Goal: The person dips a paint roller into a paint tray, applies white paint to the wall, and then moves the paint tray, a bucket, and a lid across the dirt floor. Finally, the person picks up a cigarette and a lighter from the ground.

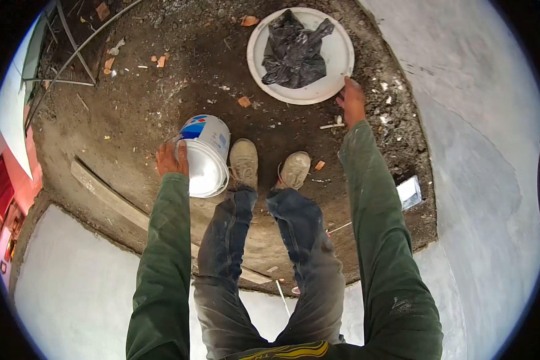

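Note:
A white bucket point(220, 133) with a blue and red label leans toward me just left of my shoes, its bright white round end facing up. My left hand point(173, 158) is closed on its left side near the rim. Farther forward on the right lies a wide white round lid point(258, 63) with a raised rim. A crumpled black plastic bag point(295, 53) rests on it. My right hand point(352, 101) grips the lid's near right edge, thumb on top and the other fingers partly hidden.
Dirt ground point(144, 102) carries broken brick pieces point(244, 102) and rubble. A wooden board point(108, 191) lies at left. Thin bent rods point(75, 54) stick out at upper left. A grey plastered wall point(486, 150) rises at right, with a small white-faced box point(409, 192) near its foot.

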Demonstrator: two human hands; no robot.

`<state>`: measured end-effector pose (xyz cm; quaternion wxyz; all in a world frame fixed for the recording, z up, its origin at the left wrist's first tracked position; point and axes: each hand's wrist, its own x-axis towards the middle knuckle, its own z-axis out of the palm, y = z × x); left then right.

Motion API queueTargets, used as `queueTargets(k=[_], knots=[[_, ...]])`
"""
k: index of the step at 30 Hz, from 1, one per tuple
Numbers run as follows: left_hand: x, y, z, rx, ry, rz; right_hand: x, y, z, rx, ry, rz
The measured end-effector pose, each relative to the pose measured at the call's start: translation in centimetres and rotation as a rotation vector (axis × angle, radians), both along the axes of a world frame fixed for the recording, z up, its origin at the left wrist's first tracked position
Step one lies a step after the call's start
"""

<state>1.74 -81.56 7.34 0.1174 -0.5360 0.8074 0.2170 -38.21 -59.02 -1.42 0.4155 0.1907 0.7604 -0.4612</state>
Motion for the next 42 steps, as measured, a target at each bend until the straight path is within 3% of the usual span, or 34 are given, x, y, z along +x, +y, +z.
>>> queueTargets(k=[4, 6, 7, 11, 13, 15, 16, 20, 22, 24, 25, 31, 34, 35, 37, 40, 42], knots=[[-1.5, -0.1, 1.2, 0.026, 0.105, -0.066, 0.0, 0.2, -1.0, -0.016, -0.064, -0.041], [-3.6, 0.8, 3.0, -0.020, 0.217, -0.498, -0.1, 0.5, -1.5, -0.018, -0.083, -0.067], [-5.6, 1.7, 5.1, 0.007, 0.181, -0.598, 0.1, 0.8, -1.9, -0.019, -0.084, -0.067], [-6.5, 6.8, 8.1, 0.098, 0.092, -0.522, 0.6, 0.2, -1.8, -0.130, -0.077, -0.216], [-5.2, 9.0, 7.6, 0.208, -0.091, -0.594, 0.7, -0.6, -2.3, -0.159, -0.056, -0.279], [-4.5, 9.6, 7.1, 0.211, -0.081, -0.709, 1.0, -0.6, -3.9, -0.284, -0.006, -0.375], [-4.4, 9.5, 6.8, 0.222, -0.074, -0.820, 1.1, -0.5, -4.2, -0.241, 0.013, -0.390], [-4.1, 8.0, 5.0, 0.235, -0.166, -0.830, 1.7, -1.7, -4.9, -0.247, 0.165, -0.448], [-3.7, 7.7, 5.0, 0.214, -0.149, -0.878, 1.8, -3.6, -3.6, -0.087, 0.290, -0.611], [-3.8, 7.5, 5.5, 0.192, -0.121, -0.928, 1.6, -3.7, -4.3, 0.026, 0.321, -0.612], [-3.9, 7.4, 6.3, 0.172, -0.052, -0.866, 1.6, -3.5, -4.5, 0.140, 0.351, -0.604], [-2.0, 6.0, 10.2, -0.026, 0.105, -0.609, 1.2, -1.6, -3.2, 0.189, 0.399, -0.524], [0.4, 7.1, 10.3, 0.118, 0.299, -0.092, 1.4, 0.6, -2.7, 0.162, 0.410, -0.524], [0.9, 7.4, 10.5, 0.112, 0.308, -0.090, 1.6, 1.4, -1.7, 0.171, 0.392, -0.535], [2.2, 7.6, 10.4, 0.352, 0.195, 0.374, 2.4, 4.1, 0.1, 0.165, 0.380, -0.494], [3.4, 7.7, 9.5, 0.334, 0.350, 0.398, 3.0, 7.6, 2.1, 0.062, 0.344, -0.398], [3.3, 7.5, 10.3, 0.404, 0.388, 0.464, 3.7, 7.3, 5.2, -0.085, 0.364, -0.538]])
